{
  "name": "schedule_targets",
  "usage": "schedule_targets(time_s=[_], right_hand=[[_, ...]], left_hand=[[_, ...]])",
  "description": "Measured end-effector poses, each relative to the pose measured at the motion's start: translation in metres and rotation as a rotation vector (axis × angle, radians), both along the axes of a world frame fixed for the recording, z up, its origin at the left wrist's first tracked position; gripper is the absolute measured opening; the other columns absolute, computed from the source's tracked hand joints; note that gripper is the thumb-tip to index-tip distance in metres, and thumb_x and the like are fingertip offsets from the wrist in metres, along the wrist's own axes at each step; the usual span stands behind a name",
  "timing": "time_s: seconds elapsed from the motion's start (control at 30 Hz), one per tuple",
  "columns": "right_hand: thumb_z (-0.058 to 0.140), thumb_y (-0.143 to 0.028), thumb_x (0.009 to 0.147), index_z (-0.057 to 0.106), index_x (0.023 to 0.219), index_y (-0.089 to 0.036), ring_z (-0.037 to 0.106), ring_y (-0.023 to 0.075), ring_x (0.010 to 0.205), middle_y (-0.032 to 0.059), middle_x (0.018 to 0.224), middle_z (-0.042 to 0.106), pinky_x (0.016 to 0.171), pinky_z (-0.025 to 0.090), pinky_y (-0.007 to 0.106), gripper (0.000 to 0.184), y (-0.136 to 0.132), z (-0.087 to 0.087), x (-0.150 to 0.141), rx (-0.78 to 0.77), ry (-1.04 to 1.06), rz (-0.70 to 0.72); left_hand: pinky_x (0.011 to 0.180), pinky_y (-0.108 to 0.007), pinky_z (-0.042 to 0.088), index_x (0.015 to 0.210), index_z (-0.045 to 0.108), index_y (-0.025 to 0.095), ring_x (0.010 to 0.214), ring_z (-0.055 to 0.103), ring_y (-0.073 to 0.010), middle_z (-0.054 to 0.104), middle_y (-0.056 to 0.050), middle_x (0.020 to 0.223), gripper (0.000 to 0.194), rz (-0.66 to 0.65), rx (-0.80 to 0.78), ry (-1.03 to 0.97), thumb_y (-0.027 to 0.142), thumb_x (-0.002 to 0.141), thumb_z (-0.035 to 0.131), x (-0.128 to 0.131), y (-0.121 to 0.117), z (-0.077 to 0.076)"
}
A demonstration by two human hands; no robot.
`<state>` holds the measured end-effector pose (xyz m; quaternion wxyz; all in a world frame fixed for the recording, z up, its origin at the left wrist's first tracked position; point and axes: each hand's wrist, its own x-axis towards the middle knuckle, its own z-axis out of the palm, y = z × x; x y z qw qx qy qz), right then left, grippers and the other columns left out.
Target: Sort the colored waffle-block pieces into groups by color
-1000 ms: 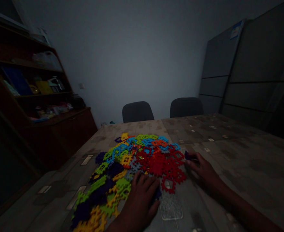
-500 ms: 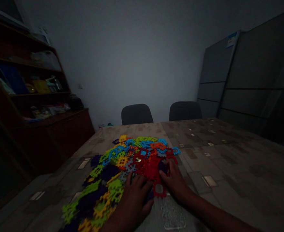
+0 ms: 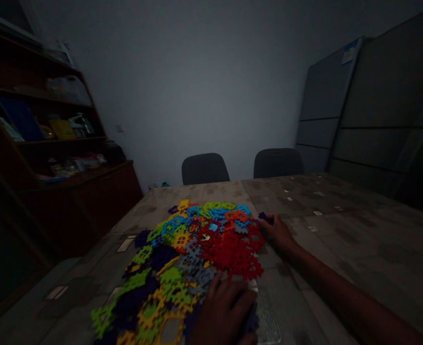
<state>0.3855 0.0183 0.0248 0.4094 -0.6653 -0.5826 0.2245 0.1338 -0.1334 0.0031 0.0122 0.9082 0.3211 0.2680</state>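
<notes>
Right hand (image 3: 278,233) pinching purple piece (image 3: 263,216) beside red pieces (image 3: 229,250) | left hand (image 3: 226,309) nearer us than those, grip we can't tell | slack pinch could drop it

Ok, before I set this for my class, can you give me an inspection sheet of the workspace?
Surface: table with a patterned top, dimly lit.
Pieces: overlapping pile of toothed pieces in red, yellow, green, blue, orange, grey and purple.
Clutter: assorted items on the shelf unit at left.
Hands: right hand pinches a dark purple piece at the pile's right edge; left hand is palm down at the near side, grip hidden.
Cables: nothing seen.
Surroundings: two dark chairs, pale wall, grey cabinet at right.
</notes>
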Motion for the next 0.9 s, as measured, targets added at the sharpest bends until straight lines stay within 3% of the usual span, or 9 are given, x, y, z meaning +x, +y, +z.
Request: schedule_targets(time_s=[0.1,0.2,0.27,0.33,0.43,0.5,0.67,0.8,0.9], right_hand=[[0.068,-0.038,0.100,0.066,0.114,-0.017,0.068,0.0220,0.096,0.0051,0.111,0.069,0.087,0.057,0.044,0.026,-0.001,-0.002,-0.012,0.010,0.006,0.110],[0.069,-0.041,0.095,0.065,0.109,-0.017,0.067,0.0254,0.104,0.0073,0.111,0.070,0.093,0.053,0.045,0.028,-0.009,0.007,-0.011,0.054,0.007,0.190],[0.067,-0.046,0.090,0.063,0.106,-0.019,0.067,0.0283,0.104,0.0095,0.111,0.071,0.092,0.052,0.044,0.032,-0.020,0.019,-0.001,0.072,0.010,0.248],[0.062,-0.053,0.086,0.061,0.105,-0.022,0.068,0.0294,0.098,0.0101,0.109,0.072,0.088,0.053,0.043,0.036,-0.038,0.032,0.011,0.074,0.011,0.335],[0.064,-0.056,0.081,0.061,0.105,-0.024,0.067,0.0301,0.099,0.0087,0.107,0.072,0.090,0.051,0.043,0.041,-0.075,0.046,0.022,0.066,-0.011,0.483],[0.067,-0.049,0.081,0.060,0.109,-0.024,0.065,0.0297,0.101,0.0092,0.110,0.070,0.090,0.051,0.043,0.039,-0.103,0.048,0.022,0.034,-0.095,0.607],[0.070,-0.031,0.080,0.059,0.118,-0.023,0.060,0.0303,0.111,0.0106,0.123,0.063,0.100,0.048,0.046,0.040,-0.154,0.039,0.008,-0.157,-0.350,0.808],[0.075,-0.027,0.078,0.059,0.130,-0.022,0.055,0.0355,0.125,0.0143,0.137,0.060,0.110,0.042,0.052,0.055,-0.168,0.042,-0.005,-0.260,-0.431,0.931],[0.080,-0.025,0.074,0.063,0.129,-0.019,0.057,0.0379,0.123,0.0158,0.135,0.063,0.109,0.043,0.052,0.059,-0.170,0.047,-0.013,-0.249,-0.487,0.955]], left_hand=[[0.101,-0.039,0.053,0.131,0.058,0.029,0.100,0.072,-0.0221,0.076,-0.005,0.112,0.030,-0.045,0.029,0.023,0.033,0.102,0.062,0.019,-0.007,-0.025],[0.106,-0.035,0.051,0.132,0.057,0.030,0.103,0.072,-0.0187,0.076,-0.003,0.118,0.026,-0.063,0.037,0.009,0.031,0.106,0.055,0.026,-0.012,-0.031],[0.108,-0.036,0.051,0.139,0.053,0.028,0.110,0.072,-0.0212,0.074,-0.006,0.127,0.036,-0.114,0.094,-0.023,0.039,0.105,0.057,0.019,-0.011,-0.019],[0.106,-0.038,0.053,0.146,0.049,0.025,0.120,0.069,-0.0259,0.070,-0.011,0.135,0.052,-0.116,0.120,-0.089,0.049,0.101,0.061,0.005,-0.006,0.003],[0.106,-0.038,0.054,0.135,0.059,0.029,0.122,0.068,-0.0239,0.070,-0.008,0.134,0.035,0.181,0.010,-0.269,0.028,0.101,0.060,-0.020,0.004,0.037],[0.102,-0.039,0.057,0.127,0.066,0.027,0.118,0.070,-0.0240,0.073,-0.007,0.128,0.030,0.295,0.003,-0.346,0.022,0.099,0.059,-0.034,0.012,0.051],[0.101,-0.041,0.057,0.118,0.071,0.024,0.114,0.071,-0.0242,0.075,-0.007,0.123,0.026,0.312,0.048,-0.360,0.018,0.098,0.056,-0.050,0.026,0.056],[0.100,-0.041,0.056,0.118,0.071,0.023,0.113,0.071,-0.0238,0.076,-0.008,0.122,0.026,0.262,0.093,-0.308,0.016,0.098,0.055,-0.052,0.027,0.057],[0.101,-0.043,0.055,0.117,0.071,0.021,0.112,0.071,-0.0243,0.076,-0.009,0.120,0.025,0.272,0.074,-0.284,0.017,0.100,0.054,-0.058,0.028,0.061]])
